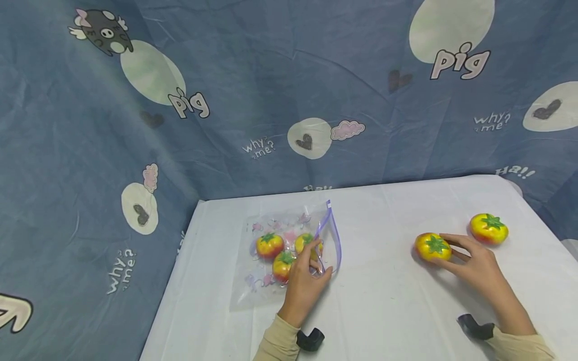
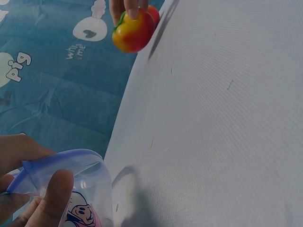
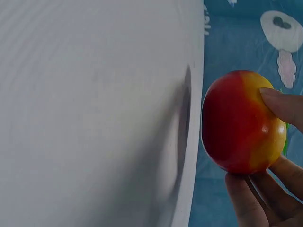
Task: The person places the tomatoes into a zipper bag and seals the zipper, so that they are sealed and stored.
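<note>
My left hand (image 1: pixel 303 283) pinches the purple-edged mouth of a clear zip bag (image 2: pixel 90 165) between thumb and fingers, and the mouth gapes. Inside the bag (image 1: pixel 253 296), which lies flat on the table, are three red-and-yellow fruits (image 1: pixel 270 245) with green leafy tops, one partly behind my hand. Over on the right, my right hand (image 1: pixel 474 260) grips another such red-and-yellow fruit (image 3: pixel 241 123), thumb on one side and fingers on the other. That fruit is held just above the table, its shadow beneath it.
One more red-and-yellow fruit (image 1: pixel 489 229) sits on the white table (image 1: pixel 375 301) behind my right hand. Blue printed cloth (image 1: pixel 253 90) hangs behind the table and along its left side. A black band piece (image 1: pixel 310 340) shows at the left wrist.
</note>
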